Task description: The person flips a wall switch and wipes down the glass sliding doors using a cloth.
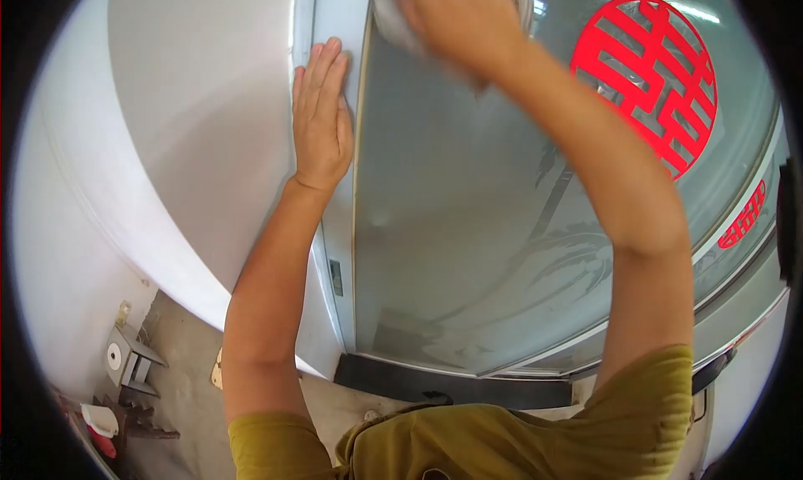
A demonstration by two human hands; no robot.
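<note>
My left hand (322,129) lies flat against the white door frame (335,204), fingers stretched upward and close together. Higher up and to the right, my right hand (464,20) presses a whitish cloth (391,18) onto the glass pane (452,204). The hand is slightly blurred, and part of the cloth runs out of view at the top edge. A round red paper-cut decoration (623,62) sits on the glass to the right of my right forearm. Faint palm-tree patterns show on the lower glass.
A second red decoration (743,217) is farther right. A dark strip (452,384) runs along the bottom of the door. To the left are a white wall (201,87) and, on the floor below, a small grey stool-like object (125,359) and a red and white item (100,426).
</note>
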